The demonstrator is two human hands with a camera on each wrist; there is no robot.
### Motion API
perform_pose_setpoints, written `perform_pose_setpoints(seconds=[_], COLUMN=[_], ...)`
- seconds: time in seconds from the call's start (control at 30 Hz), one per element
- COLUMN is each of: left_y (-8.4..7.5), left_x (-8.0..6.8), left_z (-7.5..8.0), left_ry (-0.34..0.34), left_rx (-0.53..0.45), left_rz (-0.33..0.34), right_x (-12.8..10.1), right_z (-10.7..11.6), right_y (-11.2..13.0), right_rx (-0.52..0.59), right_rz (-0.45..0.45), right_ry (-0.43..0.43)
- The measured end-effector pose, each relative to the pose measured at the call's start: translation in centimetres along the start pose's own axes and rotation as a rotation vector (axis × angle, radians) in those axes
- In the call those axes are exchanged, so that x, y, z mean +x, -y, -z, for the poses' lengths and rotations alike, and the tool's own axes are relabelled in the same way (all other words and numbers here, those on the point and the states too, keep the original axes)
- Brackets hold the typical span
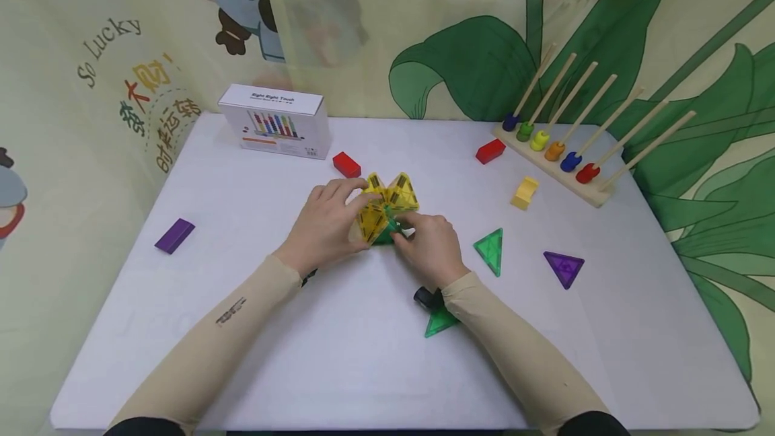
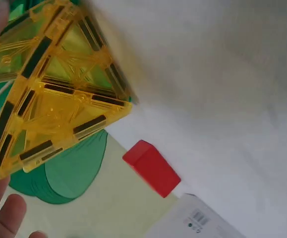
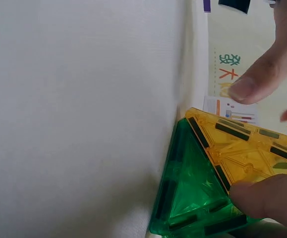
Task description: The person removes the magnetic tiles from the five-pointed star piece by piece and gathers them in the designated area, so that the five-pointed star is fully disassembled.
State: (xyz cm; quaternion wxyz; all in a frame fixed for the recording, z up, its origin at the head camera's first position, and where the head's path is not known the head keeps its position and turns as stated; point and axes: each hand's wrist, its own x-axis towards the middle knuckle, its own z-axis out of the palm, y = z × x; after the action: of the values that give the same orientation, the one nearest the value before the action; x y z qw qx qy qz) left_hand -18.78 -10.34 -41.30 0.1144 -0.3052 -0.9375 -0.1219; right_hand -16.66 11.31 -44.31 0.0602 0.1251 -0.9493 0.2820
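White table [image 1: 242, 355], wall cloth on the left reads "So Lucky". Far left sits a box [image 1: 275, 120] labelled "Eight Eight Touch". Mid-table, both hands are on the yellow tile cluster [image 1: 387, 204]: left hand [image 1: 327, 224] curls round its left side, right hand [image 1: 430, 247] pinches a green tile [image 1: 384, 237] at its near edge.

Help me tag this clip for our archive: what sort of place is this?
Probably a children's play corner or a staged toy-table setup: cartoon wall hangings, a wooden peg rack with coloured beads, and magnetic tiles that both hands hold on a white table.
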Motion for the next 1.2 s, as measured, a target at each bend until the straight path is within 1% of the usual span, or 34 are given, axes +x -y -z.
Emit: perform_pose_setpoints(seconds=[0.07, 0.17, 0.23, 0.4, 0.53, 0.67, 0.77, 0.93, 1.0, 1.1, 1.2], left_y=[-0.3, -0.6, -0.7, -0.6, -0.5, -0.3, -0.1, 0.1, 0.1, 0.2, 0.3], left_x=[0.6, 1.3, 1.6, 1.8, 1.9, 1.9, 1.9, 1.8, 1.8, 1.8, 1.8], left_z=[-0.1, -0.4, -0.6, -0.8, -0.9, -1.0, -1.0, -1.0, -1.1, -1.1, -1.1], left_ry=[0.057, 0.099, 0.104, 0.093, 0.097, 0.117, 0.132, 0.136, 0.134, 0.134, 0.140], left_rx=[0.036, 0.058, 0.062, 0.069, 0.072, 0.062, 0.046, 0.013, 0.005, -0.006, -0.015], left_rz=[-0.049, -0.085, -0.096, -0.108, -0.116, -0.114, -0.108, -0.103, -0.105, -0.108, -0.110], right_x=[0.0, 0.0, 0.0, -0.1, -0.2, -0.3, -0.3, -0.3, -0.3, 0.0, 0.6], right_z=[0.0, -0.1, -0.1, -0.2, -0.1, 0.1, 0.4, 1.1, 1.6, 2.5, 3.5], right_y=[0.0, 0.1, 0.1, 0.0, -0.3, -0.8, -1.1, -1.8, -2.3, -3.4, -4.7], right_rx=[0.006, 0.008, 0.005, -0.013, -0.010, 0.011, 0.032, 0.084, 0.098, 0.101, 0.083], right_rz=[0.001, 0.017, 0.033, 0.053, 0.045, 0.039, 0.005, -0.094, -0.121, -0.166, -0.254], right_ry=[-0.002, -0.011, -0.022, -0.048, -0.037, -0.024, -0.004, 0.055, 0.055, 0.035, 0.036])
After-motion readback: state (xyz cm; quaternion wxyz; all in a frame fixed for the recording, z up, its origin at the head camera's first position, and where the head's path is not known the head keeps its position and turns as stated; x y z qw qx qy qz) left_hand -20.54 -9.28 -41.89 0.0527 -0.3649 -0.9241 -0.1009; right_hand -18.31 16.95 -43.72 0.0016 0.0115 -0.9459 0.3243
